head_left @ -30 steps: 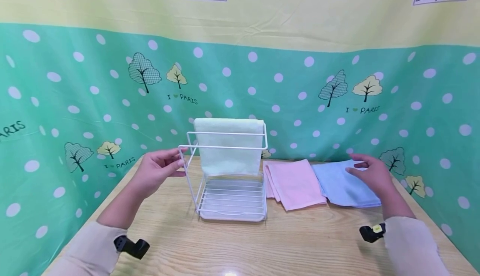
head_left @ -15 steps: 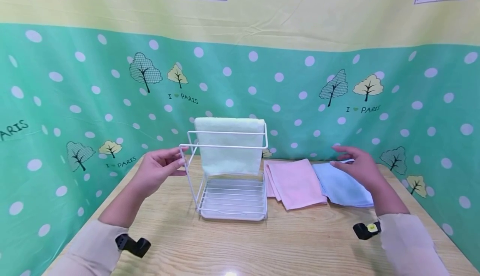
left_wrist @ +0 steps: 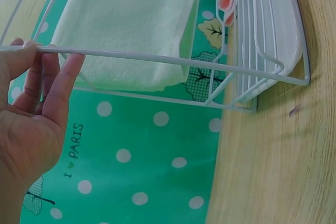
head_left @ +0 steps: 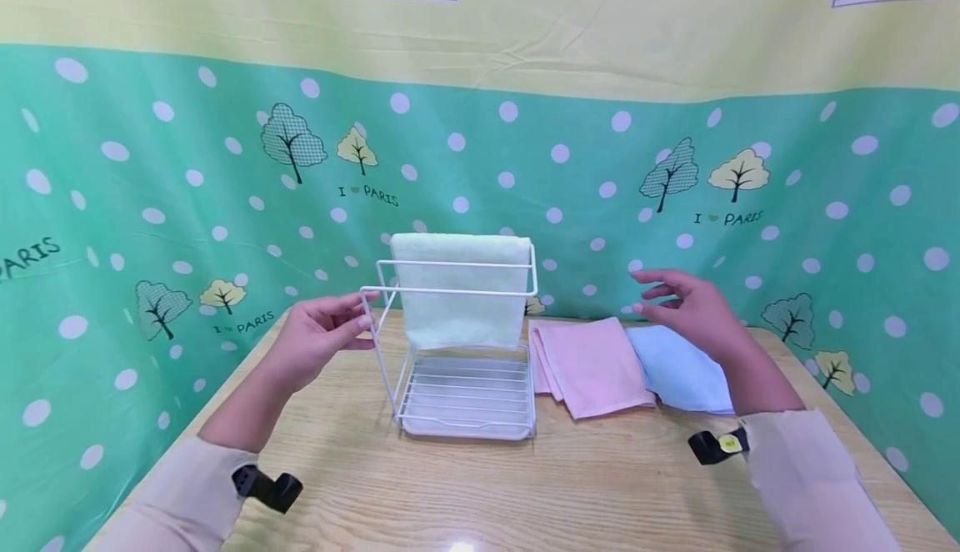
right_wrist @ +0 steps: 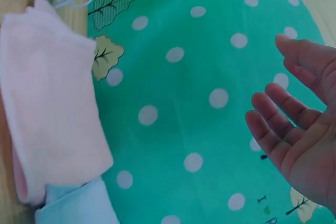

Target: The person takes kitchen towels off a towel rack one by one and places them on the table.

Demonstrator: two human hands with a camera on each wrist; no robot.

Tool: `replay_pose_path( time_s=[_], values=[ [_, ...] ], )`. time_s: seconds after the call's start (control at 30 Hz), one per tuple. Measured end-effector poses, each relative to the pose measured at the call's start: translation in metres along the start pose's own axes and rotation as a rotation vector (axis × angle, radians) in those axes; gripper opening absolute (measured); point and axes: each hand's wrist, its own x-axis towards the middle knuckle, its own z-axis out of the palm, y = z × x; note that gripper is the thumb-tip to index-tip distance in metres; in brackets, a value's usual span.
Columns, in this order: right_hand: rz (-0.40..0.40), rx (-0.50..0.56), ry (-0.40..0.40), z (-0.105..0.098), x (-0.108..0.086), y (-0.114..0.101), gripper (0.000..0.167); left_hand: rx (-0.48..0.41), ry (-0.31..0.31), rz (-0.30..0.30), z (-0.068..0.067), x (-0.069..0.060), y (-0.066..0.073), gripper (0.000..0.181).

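Note:
A white wire rack [head_left: 450, 291] stands on the table with a slatted shelf over a white tray [head_left: 465, 432]. Over its back top bar hangs a folded pale green towel [head_left: 461, 318]. My left hand [head_left: 322, 337] pinches the rack's left upright between thumb and fingers; in the left wrist view, the bar [left_wrist: 157, 59] passes under the thumb. Right of the rack lies a folded pink towel [head_left: 596, 373], partly overlapping a folded blue towel [head_left: 686, 377]. My right hand [head_left: 693, 310] is raised above the blue towel, fingers loosely extended and holding nothing.
A green polka-dot curtain [head_left: 480, 168] with a yellow upper band closes off the back and sides. The wooden table [head_left: 600, 494] extends in front of the rack. Each wrist carries a small black camera, such as the left one [head_left: 266, 488].
My right hand has moved left and upward from the blue towel's right side, bringing it nearer the rack. My left hand has kept its hold on the rack, and the towels lie as before.

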Motion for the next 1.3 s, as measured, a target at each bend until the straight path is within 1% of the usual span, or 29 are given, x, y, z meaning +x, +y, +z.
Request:
replay_pose_path(
  time_s=[0.2,0.37,0.57,0.7,0.8,1.0,1.2,1.3],
  values=[
    [-0.046,0.006,-0.030,0.003,0.012,-0.023,0.050,0.018,0.002,-0.005,0.000,0.000,-0.001,0.033],
    [-0.108,0.011,-0.064,0.008,0.024,-0.043,0.050,0.016,-0.001,0.007,-0.001,0.000,-0.001,0.033],
    [-0.146,0.048,-0.106,0.013,0.035,-0.068,0.048,-0.005,-0.013,0.024,-0.001,-0.001,-0.001,0.033],
    [-0.173,0.052,-0.137,0.015,0.042,-0.084,0.047,-0.017,-0.016,0.030,0.000,0.000,-0.001,0.033],
    [-0.176,0.052,-0.155,0.016,0.046,-0.095,0.047,-0.018,-0.016,0.032,0.000,0.000,-0.001,0.034],
    [-0.176,0.050,-0.187,0.020,0.056,-0.107,0.048,-0.023,-0.015,0.034,0.001,0.000,-0.003,0.034],
    [-0.191,0.074,-0.181,0.026,0.062,-0.117,0.048,-0.041,-0.020,0.045,0.002,0.000,-0.003,0.035],
    [-0.194,0.088,-0.190,0.030,0.065,-0.122,0.047,-0.037,-0.021,0.046,0.002,0.001,-0.002,0.035]
  ],
)
